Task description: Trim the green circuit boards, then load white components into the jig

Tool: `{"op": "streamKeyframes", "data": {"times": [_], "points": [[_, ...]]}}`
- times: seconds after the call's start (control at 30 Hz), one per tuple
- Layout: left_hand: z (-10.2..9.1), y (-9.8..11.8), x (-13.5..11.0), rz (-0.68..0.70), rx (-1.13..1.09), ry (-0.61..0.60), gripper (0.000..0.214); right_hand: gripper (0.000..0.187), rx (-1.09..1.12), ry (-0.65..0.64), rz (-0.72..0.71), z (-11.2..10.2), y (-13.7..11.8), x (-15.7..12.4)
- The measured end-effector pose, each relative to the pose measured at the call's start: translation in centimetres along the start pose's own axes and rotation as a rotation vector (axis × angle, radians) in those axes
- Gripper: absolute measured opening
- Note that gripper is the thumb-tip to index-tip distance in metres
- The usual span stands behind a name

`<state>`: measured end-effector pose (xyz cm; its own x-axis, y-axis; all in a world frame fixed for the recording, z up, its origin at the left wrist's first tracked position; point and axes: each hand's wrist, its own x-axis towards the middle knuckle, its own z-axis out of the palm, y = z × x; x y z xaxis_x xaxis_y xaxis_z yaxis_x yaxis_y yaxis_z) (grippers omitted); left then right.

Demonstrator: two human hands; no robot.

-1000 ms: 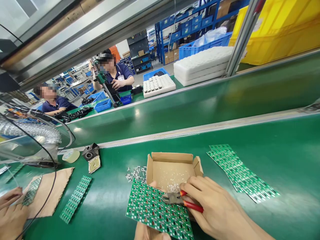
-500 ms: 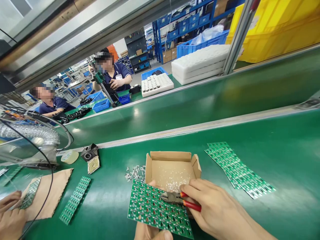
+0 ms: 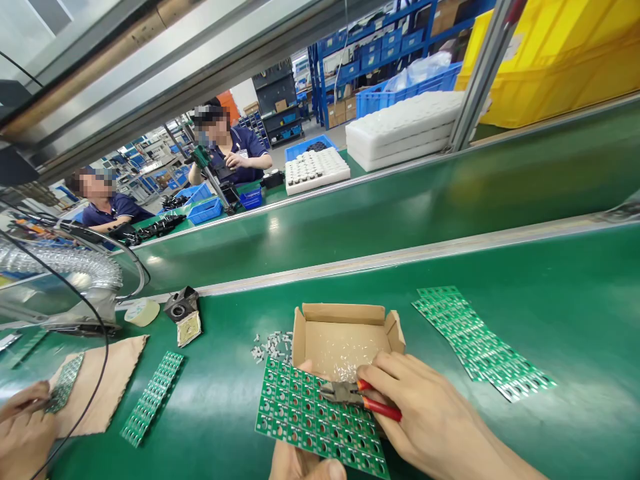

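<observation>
The work in hand looks like lead trimming. The right hand (image 3: 430, 420) has its fingers curled tight around the red handles of 1 pair of cutters (image 3: 357, 397), whose tips rest on the far right part of 1 green circuit board panel (image 3: 310, 420). The left hand (image 3: 305, 467) carries that panel from beneath at the near edge of the bench (image 3: 575, 300). 1 fingertip hooks over the panel's far edge, and the other fingers are hidden under the board, so their spread cannot be told. The panel's far edge overlaps the near rim of 1 open cardboard box (image 3: 345, 333), which has a scatter of pale clippings inside. A further snip would seem to call for the tips to sit square on a lead and for the panel to stay level over the box. Left of the box lies 1 small heap of white parts (image 3: 273, 345). Toward the right edge lies 1 fanned pile of panels (image 3: 480, 343), at least 2 deep. Toward the left lies 1 narrow board strip (image 3: 153, 398). At the left corner, a co-worker's hand (image 3: 23, 433) is at 1 brown sheet (image 3: 100, 387).
</observation>
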<state>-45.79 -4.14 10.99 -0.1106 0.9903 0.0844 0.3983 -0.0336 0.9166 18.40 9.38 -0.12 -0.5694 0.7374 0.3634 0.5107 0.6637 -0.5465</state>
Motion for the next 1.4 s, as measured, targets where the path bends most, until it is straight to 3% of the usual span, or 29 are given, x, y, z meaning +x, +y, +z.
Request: {"op": "streamKeyframes", "data": {"times": [0.2,0.43,0.5,0.67,0.9,1.03,1.1,1.17,1.23,1.3,1.33,1.4], "points": [[-0.2,0.7,0.5,-0.034,-0.015,-0.032,0.012,0.020,0.014,-0.012,0.024,-0.1,-0.3,0.0],[3.8,0.2,-3.2,-0.044,-0.007,0.030,0.037,0.017,0.039,0.073,-0.015,-0.7,-0.5,0.5],[4.3,0.9,-2.7,-0.033,0.039,0.041,0.036,0.016,0.054,0.057,-0.017,-0.6,-0.4,0.4],[4.4,3.2,-0.2,-0.100,0.142,-0.061,0.050,0.017,0.074,0.007,0.013,-0.2,-0.5,0.1],[6.6,3.1,-1.7,-0.121,0.092,0.028,0.045,0.017,0.052,0.014,0.002,-0.1,-0.6,-0.1],[8.2,5.5,-0.8,-0.157,0.049,-0.014,0.033,0.017,0.068,-0.064,0.030,-0.5,-0.6,-0.1],[11.2,7.1,-0.5,-0.230,-0.007,-0.037,0.031,0.017,0.077,-0.071,0.043,-0.6,-0.6,0.0],[16.7,8.2,-0.6,-0.288,-0.059,-0.060,0.024,0.018,0.073,-0.046,0.044,-0.6,-0.5,0.1],[24.4,8.3,-1.2,-0.323,-0.093,-0.094,0.006,0.019,0.068,-0.023,0.035,-0.4,-0.4,0.1],[32.9,7.7,-1.8,-0.341,-0.141,-0.144,0.038,0.019,0.069,-0.017,0.030,-0.2,-0.2,0.1],[36.8,7.4,-2.1,-0.332,-0.226,-0.080,0.048,0.018,0.072,-0.019,0.028,-0.1,-0.2,0.1],[42.7,6.8,-2.5,-0.313,-0.322,-0.077,0.060,0.017,0.080,-0.021,0.026,0.0,-0.2,0.1]]}}
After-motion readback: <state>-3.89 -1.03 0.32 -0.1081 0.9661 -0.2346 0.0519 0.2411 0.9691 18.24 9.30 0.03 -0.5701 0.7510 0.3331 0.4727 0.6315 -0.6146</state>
